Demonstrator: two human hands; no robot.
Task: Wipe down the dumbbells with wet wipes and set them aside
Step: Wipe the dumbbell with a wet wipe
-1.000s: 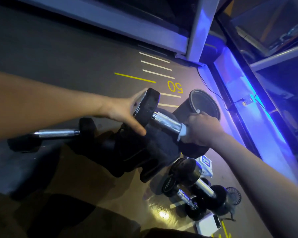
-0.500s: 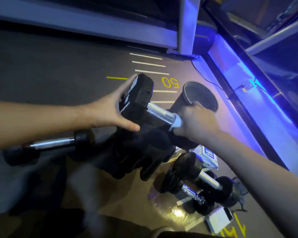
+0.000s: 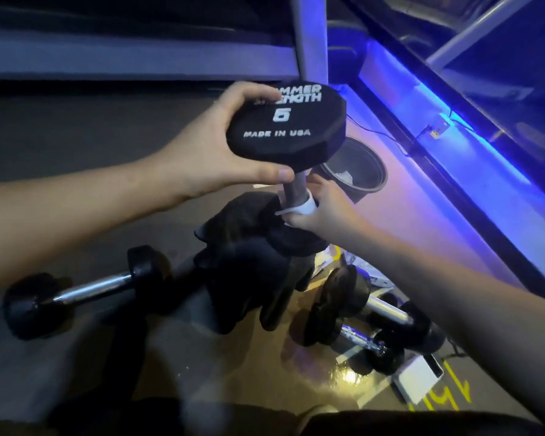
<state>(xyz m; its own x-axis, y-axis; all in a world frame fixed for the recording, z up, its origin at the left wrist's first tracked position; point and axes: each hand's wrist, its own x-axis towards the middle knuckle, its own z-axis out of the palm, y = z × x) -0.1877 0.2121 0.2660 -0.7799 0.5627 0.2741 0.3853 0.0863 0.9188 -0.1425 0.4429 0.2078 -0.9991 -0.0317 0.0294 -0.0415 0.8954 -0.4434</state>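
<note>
I hold a black dumbbell (image 3: 288, 127) nearly upright; its top end faces me and reads "6" and "MADE IN USA". My left hand (image 3: 214, 152) grips that top head, fingers over the far rim and thumb under it. My right hand (image 3: 315, 212) wraps a white wet wipe (image 3: 302, 209) around the lower part of the metal handle (image 3: 293, 190). The lower head is mostly hidden behind my right hand. Another dumbbell (image 3: 85, 291) lies on the floor at left, and two more dumbbells (image 3: 368, 313) lie at lower right.
A dark cloth bundle (image 3: 252, 265) lies on the floor under the held dumbbell. A round black bin (image 3: 359, 171) stands behind my right hand. A white box (image 3: 417, 379) sits at lower right. A blue-lit ledge (image 3: 453, 127) and a metal post (image 3: 309, 39) border the far side.
The dumbbell has swung from tilted to nearly upright, its top face now toward me. My left hand went from pressing flat against the head to gripping it. The view has moved closer.
</note>
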